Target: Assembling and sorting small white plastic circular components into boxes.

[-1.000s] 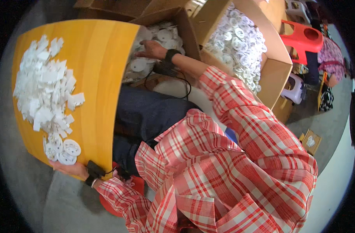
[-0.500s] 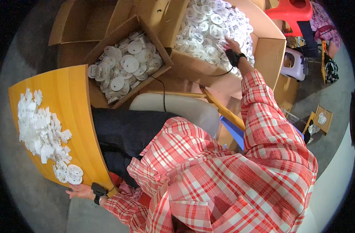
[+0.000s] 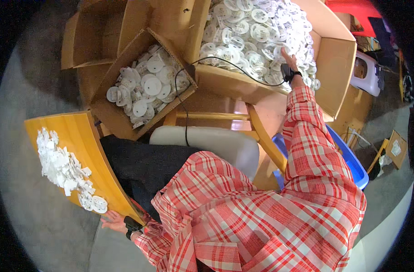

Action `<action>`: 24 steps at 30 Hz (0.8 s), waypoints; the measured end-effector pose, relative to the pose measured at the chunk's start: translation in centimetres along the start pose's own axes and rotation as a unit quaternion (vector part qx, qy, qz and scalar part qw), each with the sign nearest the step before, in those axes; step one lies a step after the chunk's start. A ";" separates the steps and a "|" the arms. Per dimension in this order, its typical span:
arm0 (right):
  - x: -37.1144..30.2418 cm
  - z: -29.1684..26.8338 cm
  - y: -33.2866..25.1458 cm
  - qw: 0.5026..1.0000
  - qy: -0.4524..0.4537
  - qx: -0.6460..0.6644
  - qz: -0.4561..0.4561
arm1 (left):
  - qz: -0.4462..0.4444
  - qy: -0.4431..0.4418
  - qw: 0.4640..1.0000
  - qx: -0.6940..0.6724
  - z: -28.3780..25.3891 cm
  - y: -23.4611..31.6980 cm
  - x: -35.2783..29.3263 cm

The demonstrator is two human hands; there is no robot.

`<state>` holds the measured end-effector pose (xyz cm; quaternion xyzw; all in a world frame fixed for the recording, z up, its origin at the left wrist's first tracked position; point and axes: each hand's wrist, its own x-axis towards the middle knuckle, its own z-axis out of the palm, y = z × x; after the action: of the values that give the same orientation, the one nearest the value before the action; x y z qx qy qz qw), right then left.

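Observation:
My right hand [image 3: 289, 62] reaches into a large cardboard box [image 3: 331, 75] and lies against a heap of clear and white round plastic pieces [image 3: 250, 34]. Its fingers look stretched out; the tips are partly lost among the discs. At the lower left, my left hand [image 3: 115, 222] is open with its fingers apart, by the near edge of a yellow wooden board [image 3: 87, 131]. On that board lies a pile of small white flat pieces [image 3: 62, 165], and close to my left hand are a few round white discs [image 3: 98, 204].
A smaller cardboard box [image 3: 189, 88] of similar discs stands left of the large one, with another cardboard box [image 3: 96, 38] behind it. A black cable [image 3: 234, 65] runs from my right wrist. A grey seat [image 3: 216, 147], wooden frame [image 3: 263, 136] and blue tub [image 3: 352, 165] are nearby.
My right hand has shifted right and slightly nearer within the large box. The view has turned, so the board appears lower and more of the blue tub shows. My left hand stays by the board's edge.

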<state>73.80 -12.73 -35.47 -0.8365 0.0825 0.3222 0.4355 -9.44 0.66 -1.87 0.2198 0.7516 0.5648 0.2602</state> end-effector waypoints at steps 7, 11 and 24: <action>-0.6 3.8 -4.1 0.995 -0.068 0.041 -0.067 | -0.063 -0.029 0.997 -0.041 -3.1 -1.0 1.9; -1.0 5.2 -6.2 0.980 -0.021 -0.187 -0.065 | -0.059 -0.038 0.997 -0.033 -1.4 -0.9 1.1; 15.9 -2.2 -2.1 0.980 0.093 -0.009 -0.178 | -0.109 -0.122 0.982 -0.095 1.6 -8.6 2.3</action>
<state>88.07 -10.89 -42.88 -0.8679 -0.0304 0.1609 0.4690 -10.50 0.98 -10.89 0.1783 0.6766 0.5708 0.4297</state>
